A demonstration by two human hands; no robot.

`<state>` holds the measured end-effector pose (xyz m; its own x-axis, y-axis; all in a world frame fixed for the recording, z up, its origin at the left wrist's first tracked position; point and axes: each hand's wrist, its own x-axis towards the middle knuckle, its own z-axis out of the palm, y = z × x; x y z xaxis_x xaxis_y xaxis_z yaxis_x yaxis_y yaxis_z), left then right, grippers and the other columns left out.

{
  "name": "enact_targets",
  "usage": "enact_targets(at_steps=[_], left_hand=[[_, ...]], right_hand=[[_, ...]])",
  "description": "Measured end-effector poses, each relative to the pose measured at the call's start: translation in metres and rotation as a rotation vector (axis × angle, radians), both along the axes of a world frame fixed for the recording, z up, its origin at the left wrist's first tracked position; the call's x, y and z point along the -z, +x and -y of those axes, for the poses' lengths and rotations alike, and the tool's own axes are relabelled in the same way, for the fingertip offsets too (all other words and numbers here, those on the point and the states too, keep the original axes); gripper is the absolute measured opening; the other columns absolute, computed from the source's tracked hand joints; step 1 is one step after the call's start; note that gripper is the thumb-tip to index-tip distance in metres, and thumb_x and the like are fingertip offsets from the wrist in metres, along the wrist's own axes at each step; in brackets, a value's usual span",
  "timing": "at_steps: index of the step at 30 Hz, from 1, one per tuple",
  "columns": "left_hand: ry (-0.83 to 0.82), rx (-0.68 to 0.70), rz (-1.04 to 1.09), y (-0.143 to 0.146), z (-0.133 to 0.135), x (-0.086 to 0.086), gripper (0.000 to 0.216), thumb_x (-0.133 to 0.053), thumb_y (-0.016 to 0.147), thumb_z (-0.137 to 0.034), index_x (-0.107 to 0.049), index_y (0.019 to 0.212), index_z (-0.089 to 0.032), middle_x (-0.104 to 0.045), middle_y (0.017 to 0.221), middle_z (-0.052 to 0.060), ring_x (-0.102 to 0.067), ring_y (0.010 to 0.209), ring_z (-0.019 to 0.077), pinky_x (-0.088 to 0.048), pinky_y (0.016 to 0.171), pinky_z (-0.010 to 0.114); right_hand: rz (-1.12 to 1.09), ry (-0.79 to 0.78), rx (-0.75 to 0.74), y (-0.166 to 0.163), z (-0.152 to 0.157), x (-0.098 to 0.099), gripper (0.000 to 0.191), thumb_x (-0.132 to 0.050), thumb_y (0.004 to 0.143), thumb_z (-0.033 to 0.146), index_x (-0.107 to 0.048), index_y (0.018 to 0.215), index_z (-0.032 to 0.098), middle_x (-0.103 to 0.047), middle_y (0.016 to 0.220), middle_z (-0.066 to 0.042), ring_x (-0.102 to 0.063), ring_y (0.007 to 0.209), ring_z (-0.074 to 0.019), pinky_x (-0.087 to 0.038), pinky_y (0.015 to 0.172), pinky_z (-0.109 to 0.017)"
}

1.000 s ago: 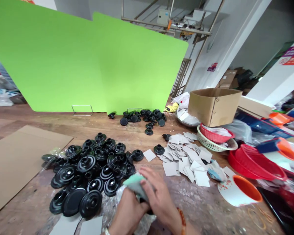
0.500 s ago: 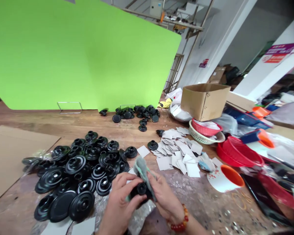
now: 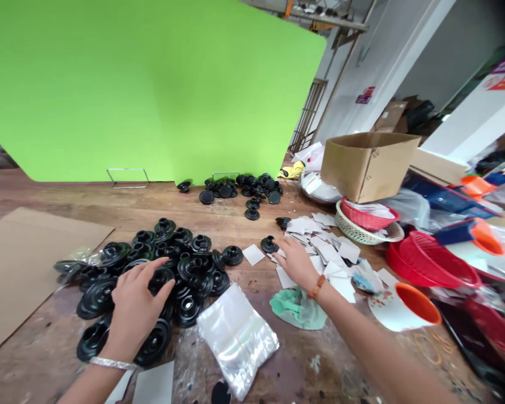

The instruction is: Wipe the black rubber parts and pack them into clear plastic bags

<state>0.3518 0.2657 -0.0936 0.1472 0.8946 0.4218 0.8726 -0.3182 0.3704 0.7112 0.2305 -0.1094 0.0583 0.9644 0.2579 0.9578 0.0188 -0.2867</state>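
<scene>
My left hand point(image 3: 137, 306) reaches over a heap of black round plastic parts point(image 3: 151, 280) at the left. Its thumb and fingers curl around one black part point(image 3: 160, 276) on top of the heap. My right hand point(image 3: 297, 261) stretches forward with its fingers flat on a spread of small white square cards point(image 3: 328, 252). A single black part point(image 3: 269, 245) sits just beyond its fingertips. A green cloth point(image 3: 298, 308) lies crumpled on the wooden table beside my right wrist. A stack of clear plastic bags point(image 3: 235, 336) lies between my arms.
A second group of black parts point(image 3: 239, 188) sits at the foot of a green screen point(image 3: 151, 90). At the right stand a cardboard box point(image 3: 366, 168), a pale basket point(image 3: 362, 238), red baskets point(image 3: 433, 269) and an orange-lined cup point(image 3: 404, 311). A cardboard sheet point(image 3: 25, 264) lies at the left.
Both hands were together around a black part and the green cloth. The cloth now lies on the table, my left hand has gone to the heap and my right to the cards.
</scene>
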Motion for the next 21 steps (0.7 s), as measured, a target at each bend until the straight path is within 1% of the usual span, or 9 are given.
enact_targets(at_steps=[4,6,8,10,12,14,17,20,21], left_hand=[[0.058,0.031,0.039,0.003,0.009,-0.001,0.037,-0.056,0.08,-0.034,-0.06,0.115,-0.021,-0.059,0.113,0.01,-0.051,0.109,0.0307,-0.038,0.099,0.05],[0.093,0.053,0.111,0.01,0.021,-0.005,0.035,-0.058,0.08,-0.033,-0.061,0.113,-0.022,-0.057,0.114,0.01,-0.05,0.112,0.0304,-0.036,0.102,0.05],[0.034,0.125,0.226,0.025,0.038,-0.011,0.033,-0.06,0.08,-0.032,-0.061,0.112,-0.024,-0.055,0.118,0.008,-0.049,0.115,0.0292,-0.035,0.105,0.049],[-0.155,0.246,0.393,0.048,0.058,-0.016,0.041,-0.065,0.076,-0.028,-0.058,0.117,-0.028,-0.051,0.127,0.007,-0.049,0.118,0.0272,-0.04,0.102,0.045],[-0.417,0.375,0.626,0.074,0.075,-0.019,0.063,-0.071,0.069,-0.02,-0.049,0.128,-0.03,-0.045,0.136,0.007,-0.051,0.118,0.0253,-0.048,0.094,0.037],[-0.668,0.459,0.828,0.095,0.085,-0.018,0.069,-0.072,0.064,-0.012,-0.049,0.127,-0.026,-0.053,0.13,0.008,-0.057,0.11,0.0236,-0.051,0.088,0.033],[-0.804,0.448,0.888,0.105,0.089,-0.013,0.053,-0.066,0.063,-0.006,-0.056,0.113,-0.02,-0.064,0.106,0.005,-0.061,0.095,0.021,-0.049,0.085,0.031],[-0.761,0.365,0.818,0.094,0.087,-0.006,0.045,-0.06,0.067,-0.008,-0.055,0.11,-0.02,-0.065,0.1,0.004,-0.06,0.092,0.0204,-0.046,0.085,0.032],[-0.749,0.338,0.803,0.09,0.086,-0.004,0.041,-0.059,0.069,-0.01,-0.055,0.109,-0.019,-0.064,0.1,0.005,-0.06,0.092,0.0206,-0.046,0.086,0.033]], right_hand=[[-0.053,-0.01,-0.012,-0.001,-0.049,0.006,0.032,-0.055,0.079,0.005,-0.065,0.109,0.009,-0.064,0.108,-0.017,-0.056,0.104,-0.0273,-0.041,0.093,-0.039],[-0.074,0.0,-0.025,-0.008,-0.05,0.002,0.024,-0.053,0.081,0.006,-0.067,0.1,0.009,-0.066,0.1,-0.016,-0.057,0.1,-0.0259,-0.042,0.092,-0.038],[-0.134,0.045,-0.053,-0.026,-0.034,-0.011,0.024,-0.051,0.086,0.012,-0.063,0.106,0.011,-0.065,0.104,-0.013,-0.058,0.1,-0.0228,-0.043,0.092,-0.035],[-0.29,0.082,-0.112,-0.052,-0.005,-0.03,0.028,-0.054,0.088,0.022,-0.057,0.115,0.016,-0.065,0.106,-0.008,-0.06,0.094,-0.0187,-0.046,0.085,-0.03],[-0.487,0.02,-0.205,-0.077,0.03,-0.047,0.027,-0.059,0.086,0.027,-0.055,0.111,0.02,-0.066,0.097,-0.003,-0.061,0.082,-0.0162,-0.05,0.073,-0.026],[-0.513,-0.045,-0.295,-0.09,0.063,-0.053,0.022,-0.057,0.088,0.031,-0.056,0.109,0.023,-0.066,0.097,-0.002,-0.061,0.083,-0.0159,-0.05,0.072,-0.026],[-0.265,0.125,-0.227,-0.073,0.097,-0.025,0.025,-0.051,0.09,0.041,-0.062,0.105,0.023,-0.063,0.112,-0.008,-0.057,0.103,-0.0242,-0.047,0.087,-0.039],[0.08,0.245,0.04,-0.028,0.116,0.032,0.037,-0.053,0.084,0.053,-0.069,0.101,0.025,-0.059,0.12,-0.014,-0.049,0.112,-0.0384,-0.04,0.089,-0.058],[0.107,0.248,0.054,-0.015,0.121,0.05,0.036,-0.05,0.085,0.053,-0.071,0.099,0.026,-0.058,0.12,-0.014,-0.051,0.109,-0.0384,-0.042,0.085,-0.058]])
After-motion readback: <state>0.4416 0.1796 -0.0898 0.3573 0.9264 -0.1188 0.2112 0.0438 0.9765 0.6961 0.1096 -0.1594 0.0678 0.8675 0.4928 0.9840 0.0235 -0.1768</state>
